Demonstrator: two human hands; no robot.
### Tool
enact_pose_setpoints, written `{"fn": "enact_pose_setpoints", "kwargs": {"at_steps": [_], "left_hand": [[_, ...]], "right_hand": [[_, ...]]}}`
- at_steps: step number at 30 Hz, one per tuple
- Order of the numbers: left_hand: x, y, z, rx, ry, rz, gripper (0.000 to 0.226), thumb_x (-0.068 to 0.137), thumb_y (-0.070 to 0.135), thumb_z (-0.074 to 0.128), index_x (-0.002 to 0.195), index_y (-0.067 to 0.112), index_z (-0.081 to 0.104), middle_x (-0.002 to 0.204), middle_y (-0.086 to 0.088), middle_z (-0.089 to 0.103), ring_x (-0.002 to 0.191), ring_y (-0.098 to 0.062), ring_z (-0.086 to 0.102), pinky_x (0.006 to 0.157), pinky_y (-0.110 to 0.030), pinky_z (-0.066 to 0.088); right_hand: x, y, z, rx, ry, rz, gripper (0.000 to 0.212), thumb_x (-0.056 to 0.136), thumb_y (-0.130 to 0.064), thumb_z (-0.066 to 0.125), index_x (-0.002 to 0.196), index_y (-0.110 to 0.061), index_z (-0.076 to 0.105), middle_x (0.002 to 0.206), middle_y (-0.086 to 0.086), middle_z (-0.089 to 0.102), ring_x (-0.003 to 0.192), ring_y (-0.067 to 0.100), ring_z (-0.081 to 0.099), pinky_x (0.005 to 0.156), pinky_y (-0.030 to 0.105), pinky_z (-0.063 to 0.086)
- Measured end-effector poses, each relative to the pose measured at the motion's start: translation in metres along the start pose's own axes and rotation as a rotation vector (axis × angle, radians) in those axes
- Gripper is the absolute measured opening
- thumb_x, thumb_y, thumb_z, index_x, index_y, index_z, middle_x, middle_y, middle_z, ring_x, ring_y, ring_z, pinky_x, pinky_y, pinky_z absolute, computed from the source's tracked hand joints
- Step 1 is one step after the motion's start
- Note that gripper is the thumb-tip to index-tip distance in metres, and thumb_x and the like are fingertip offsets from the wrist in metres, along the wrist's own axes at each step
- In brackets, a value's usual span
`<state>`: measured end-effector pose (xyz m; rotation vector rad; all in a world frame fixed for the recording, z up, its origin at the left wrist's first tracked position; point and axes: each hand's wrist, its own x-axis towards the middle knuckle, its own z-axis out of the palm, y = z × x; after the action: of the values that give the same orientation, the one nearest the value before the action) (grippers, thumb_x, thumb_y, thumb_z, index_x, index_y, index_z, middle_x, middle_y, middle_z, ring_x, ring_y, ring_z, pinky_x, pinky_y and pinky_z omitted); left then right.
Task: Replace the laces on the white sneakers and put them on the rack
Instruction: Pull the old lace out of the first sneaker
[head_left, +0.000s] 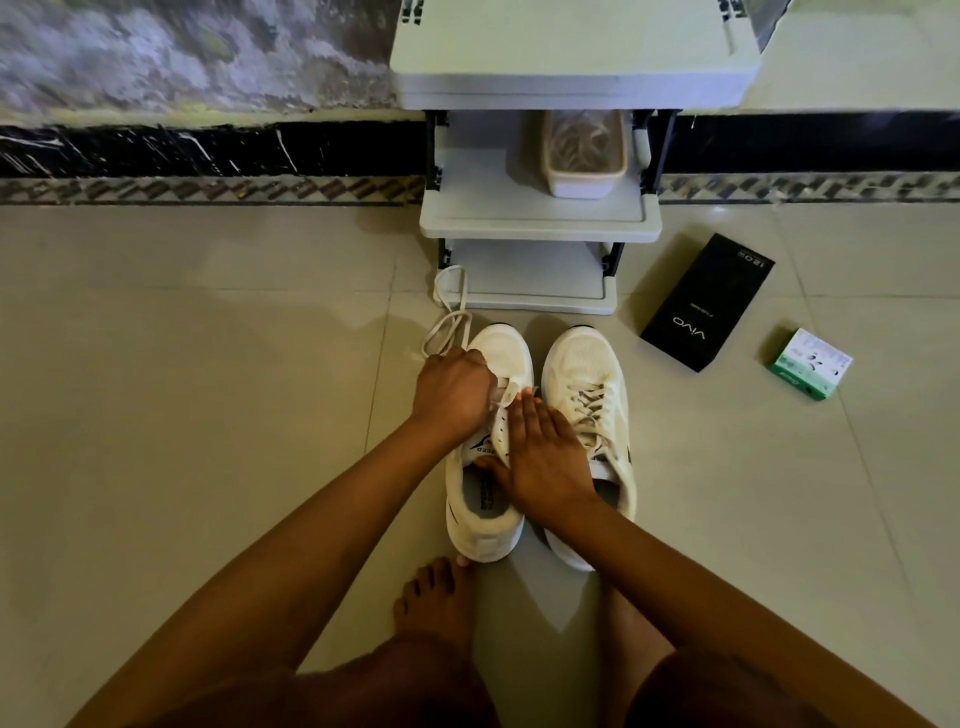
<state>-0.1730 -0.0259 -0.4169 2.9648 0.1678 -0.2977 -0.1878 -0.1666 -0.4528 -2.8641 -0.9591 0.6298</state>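
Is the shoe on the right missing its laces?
No, the right sneaker is laced up; the left sneaker is the one being unlaced.

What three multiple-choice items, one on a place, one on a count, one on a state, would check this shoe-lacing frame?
1. Where is the tub of laces?
A. on the rack's middle shelf
B. on the floor
C. inside a sneaker

2. How many boxes lie on the floor?
A. none
B. two
C. four

3. What state is the right sneaker in?
A. laced
B. without laces
C. on the rack

Answers:
1 A, the tub sits on the rack shelf.
2 B, a black box and a green box.
3 A, laces cross its front, while the left hand pulls a lace at the left sneaker, which the right hand steadies.
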Motion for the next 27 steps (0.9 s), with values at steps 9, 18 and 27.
{"fn": "enact_pose_setpoints", "kwargs": {"at_steps": [9, 18, 27], "left_hand": [[-0.006, 0.002, -0.003, -0.284, -0.023, -0.031, 0.030, 0.082, 0.019, 0.064, 0.112, 0.020, 0.066, 0.128, -0.003, 0.054, 0.120, -0.022, 0.048, 0.094, -0.035, 0.044], [-0.006, -0.003, 0.000, -0.465, 0.000, -0.164, 0.009, 0.083, 0.012, 0.064, 0.089, 0.011, 0.072, 0.111, -0.004, 0.064, 0.107, -0.021, 0.058, 0.088, -0.028, 0.046], [-0.009, -0.004, -0.009, -0.522, -0.138, -0.080, 0.043, 0.082, 0.023, 0.070, 0.123, 0.018, 0.058, 0.129, -0.004, 0.056, 0.117, -0.022, 0.051, 0.095, -0.033, 0.044]], "right_hand": [[0.000, 0.001, 0.001, -0.001, 0.016, -0.005, 0.080, 0.097, -0.057, 0.020, 0.148, -0.002, -0.007, 0.157, 0.020, -0.002, 0.146, 0.029, 0.003, 0.118, 0.038, 0.001], [0.002, 0.001, 0.001, -0.003, 0.010, -0.002, 0.077, 0.097, -0.056, 0.018, 0.149, -0.003, -0.004, 0.157, 0.018, -0.004, 0.146, 0.027, 0.002, 0.118, 0.038, 0.001], [0.001, 0.002, 0.001, 0.022, 0.028, -0.009, 0.080, 0.097, -0.056, 0.021, 0.148, -0.002, -0.007, 0.157, 0.019, 0.000, 0.146, 0.027, 0.005, 0.118, 0.037, 0.002]]}}
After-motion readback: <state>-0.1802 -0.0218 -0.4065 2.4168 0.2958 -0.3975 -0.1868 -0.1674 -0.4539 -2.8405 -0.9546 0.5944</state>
